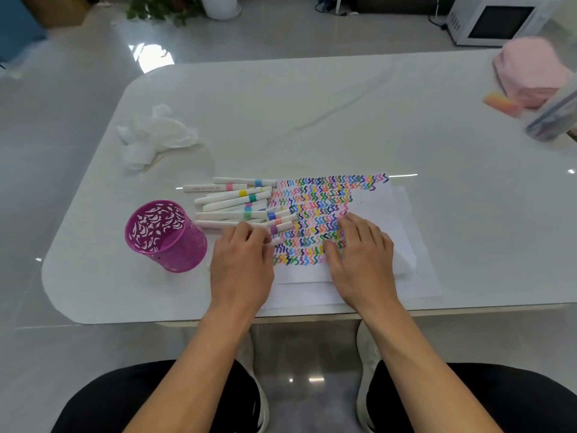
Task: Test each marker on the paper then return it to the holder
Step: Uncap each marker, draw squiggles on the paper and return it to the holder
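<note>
**Item: marker test, seen from the head camera.**

- White glossy table (312,114): fills the middle of the frame.
- Purple perforated metal holder (165,237): upright, left of centre, just left of the heap. No marker shows inside it.
- Loose heap of white-barrelled markers with coloured bands (232,200): lies flat at centre, between the holder and the sheet.
- White paper sheet covered in coloured squiggles (315,198): right of the heap, with spare sheets beneath.
- Left hand (242,264): fingers are curled over the nearest markers. Whether it actually has one pinched cannot be told.
- Right hand (363,260): fingers are spread flat, pressing the sheet down.

**Hazards, as judged:**
- The heap is loose, so drawing one marker out could roll its neighbours toward the near edge.
- The left wrist sits close to the holder and could tip it (it is a light, tapered cup).
- If the right hand lifts, the sheet could slide on the glossy top.
- Little of the sheet is blank, so a new stroke could land on an old one and be hard to read.
</note>
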